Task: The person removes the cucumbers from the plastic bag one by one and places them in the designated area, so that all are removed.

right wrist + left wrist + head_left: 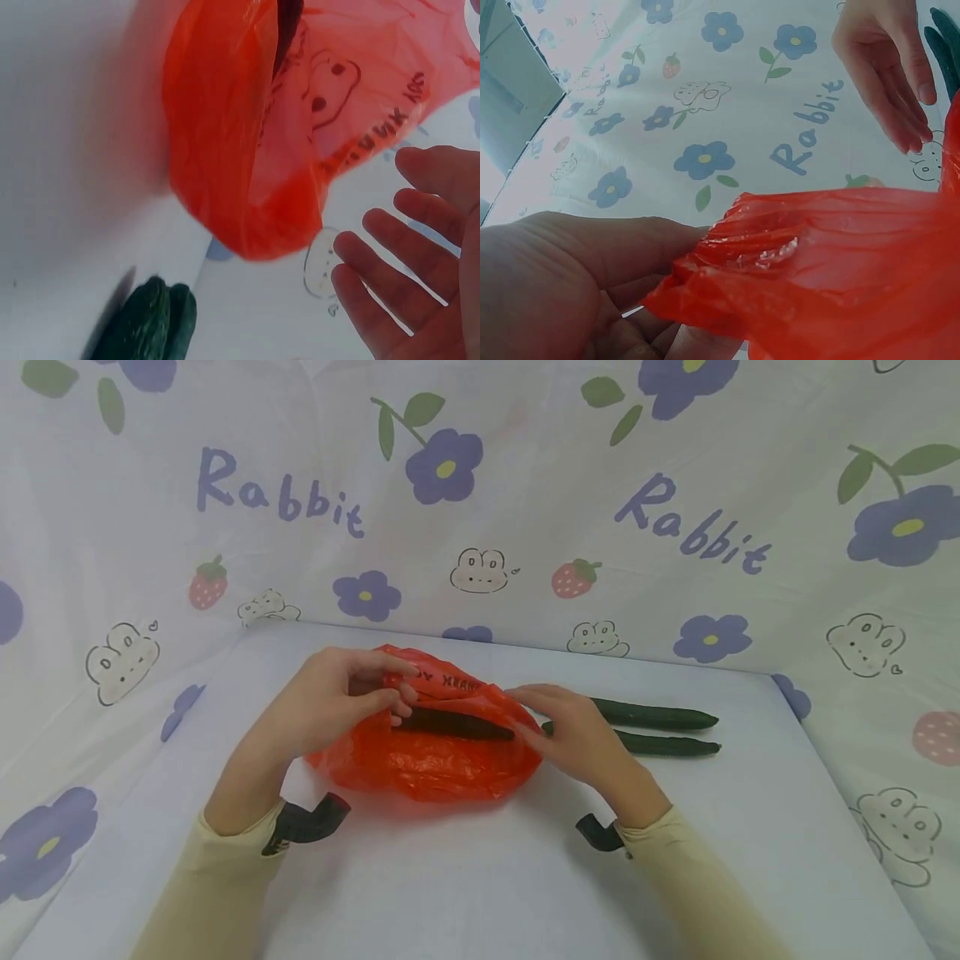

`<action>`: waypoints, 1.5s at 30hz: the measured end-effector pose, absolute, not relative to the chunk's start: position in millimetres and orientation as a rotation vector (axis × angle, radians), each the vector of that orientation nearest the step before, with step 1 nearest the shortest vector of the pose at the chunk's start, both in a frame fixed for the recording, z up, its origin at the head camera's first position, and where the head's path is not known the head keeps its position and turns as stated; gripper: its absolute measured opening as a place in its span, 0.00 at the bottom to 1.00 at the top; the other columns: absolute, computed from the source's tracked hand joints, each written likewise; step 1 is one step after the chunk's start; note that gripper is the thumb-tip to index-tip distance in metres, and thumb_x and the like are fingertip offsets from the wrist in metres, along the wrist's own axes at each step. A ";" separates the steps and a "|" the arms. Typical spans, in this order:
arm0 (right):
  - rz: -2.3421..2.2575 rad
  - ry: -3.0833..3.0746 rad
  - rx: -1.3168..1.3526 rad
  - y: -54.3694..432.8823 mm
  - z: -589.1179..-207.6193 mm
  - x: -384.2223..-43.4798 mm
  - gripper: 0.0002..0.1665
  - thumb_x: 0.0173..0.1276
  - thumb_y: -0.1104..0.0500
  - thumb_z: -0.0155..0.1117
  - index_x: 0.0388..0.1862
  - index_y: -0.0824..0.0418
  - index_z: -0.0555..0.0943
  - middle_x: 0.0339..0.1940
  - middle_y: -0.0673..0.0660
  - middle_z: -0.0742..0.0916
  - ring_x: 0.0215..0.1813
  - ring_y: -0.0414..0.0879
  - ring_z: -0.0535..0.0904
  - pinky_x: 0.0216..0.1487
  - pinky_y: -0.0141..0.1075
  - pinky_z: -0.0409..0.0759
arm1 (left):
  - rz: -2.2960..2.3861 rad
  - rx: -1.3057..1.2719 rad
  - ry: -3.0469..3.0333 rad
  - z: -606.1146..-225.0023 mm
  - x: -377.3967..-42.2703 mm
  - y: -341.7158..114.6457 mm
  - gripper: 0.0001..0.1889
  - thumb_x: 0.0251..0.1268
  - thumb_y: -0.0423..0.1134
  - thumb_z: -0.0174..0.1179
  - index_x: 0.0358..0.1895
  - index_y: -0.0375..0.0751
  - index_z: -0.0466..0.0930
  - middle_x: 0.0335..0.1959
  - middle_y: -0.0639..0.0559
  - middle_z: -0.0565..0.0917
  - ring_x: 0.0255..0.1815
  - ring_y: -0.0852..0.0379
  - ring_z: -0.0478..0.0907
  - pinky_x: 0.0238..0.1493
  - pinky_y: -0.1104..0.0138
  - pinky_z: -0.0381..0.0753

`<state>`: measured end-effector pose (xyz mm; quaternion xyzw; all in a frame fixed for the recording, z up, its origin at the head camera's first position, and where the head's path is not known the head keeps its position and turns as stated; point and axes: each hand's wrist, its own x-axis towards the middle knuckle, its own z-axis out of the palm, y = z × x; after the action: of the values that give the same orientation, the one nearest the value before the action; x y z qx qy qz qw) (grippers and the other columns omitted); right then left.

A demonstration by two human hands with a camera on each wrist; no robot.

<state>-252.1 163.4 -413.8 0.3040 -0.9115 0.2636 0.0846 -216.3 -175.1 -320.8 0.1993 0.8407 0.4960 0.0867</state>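
A red plastic bag (450, 770) lies on the table with its mouth spread open. Through the mouth shows a dark green cucumber (465, 725) inside it. My left hand (326, 702) pinches the bag's left edge between thumb and fingers, as the left wrist view shows. At the bag's right side is my right hand (577, 731), fingers extended and holding nothing. In the right wrist view those fingers (390, 277) stand a little apart from the film. Just beyond that hand, two cucumbers, a farther one (663, 716) and a nearer one (671, 745), lie side by side, their left ends partly covered.
Under everything is a white table (420, 885). A white cloth backdrop (525, 518) with printed flowers, rabbits and strawberries rises behind and at both sides. Each wrist carries a dark camera mount, such as the left mount (311, 822).
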 end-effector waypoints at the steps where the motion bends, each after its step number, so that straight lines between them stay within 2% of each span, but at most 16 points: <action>1: 0.792 -2.716 0.916 160.6 -414.5 -252.4 0.27 0.75 0.58 0.76 0.71 0.55 0.85 0.64 0.55 0.88 0.67 0.54 0.83 0.60 0.52 0.88 | 1.480 0.594 2.503 -320.6 -216.1 -175.0 0.18 0.77 0.26 0.63 0.66 0.37 0.85 0.44 0.46 0.90 0.45 0.50 0.91 0.53 0.61 0.90; 11: 0.777 -2.763 0.946 142.4 -424.3 -254.1 0.29 0.73 0.57 0.78 0.72 0.54 0.84 0.65 0.56 0.87 0.68 0.54 0.82 0.63 0.51 0.86 | 1.465 0.592 2.526 -319.7 -215.4 -175.2 0.18 0.77 0.27 0.63 0.66 0.37 0.86 0.44 0.47 0.90 0.45 0.51 0.90 0.54 0.60 0.89; 18: 0.775 -2.743 1.032 131.9 -426.1 -256.8 0.31 0.72 0.60 0.78 0.72 0.54 0.84 0.62 0.54 0.88 0.65 0.51 0.83 0.62 0.49 0.86 | 1.459 0.611 2.538 -320.9 -216.3 -175.0 0.18 0.77 0.27 0.64 0.65 0.39 0.86 0.43 0.47 0.90 0.45 0.52 0.90 0.54 0.61 0.89; 23: 0.736 -2.780 1.096 122.0 -429.4 -261.7 0.32 0.73 0.59 0.77 0.75 0.54 0.82 0.66 0.53 0.87 0.66 0.51 0.83 0.64 0.49 0.85 | 1.462 0.609 2.527 -321.5 -216.4 -174.5 0.19 0.76 0.26 0.64 0.66 0.38 0.85 0.44 0.47 0.90 0.45 0.51 0.91 0.54 0.61 0.89; 37: 0.688 -2.911 1.067 108.3 -432.1 -273.1 0.32 0.73 0.58 0.77 0.74 0.53 0.83 0.63 0.52 0.88 0.64 0.49 0.83 0.65 0.47 0.84 | 1.463 0.596 2.516 -321.6 -216.6 -172.4 0.17 0.77 0.27 0.63 0.64 0.40 0.87 0.43 0.47 0.90 0.45 0.51 0.90 0.55 0.59 0.89; 45: 0.633 -2.961 1.032 105.2 -433.9 -277.9 0.35 0.74 0.56 0.76 0.79 0.52 0.79 0.70 0.53 0.84 0.71 0.51 0.79 0.68 0.50 0.82 | 1.449 0.617 2.533 -321.8 -216.4 -172.1 0.18 0.77 0.28 0.64 0.65 0.41 0.87 0.42 0.48 0.90 0.45 0.52 0.90 0.56 0.58 0.89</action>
<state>-277.9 105.2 -433.9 0.3225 -0.9252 0.1977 -0.0286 -216.4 -172.1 -321.8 0.2062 0.8465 0.4844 0.0792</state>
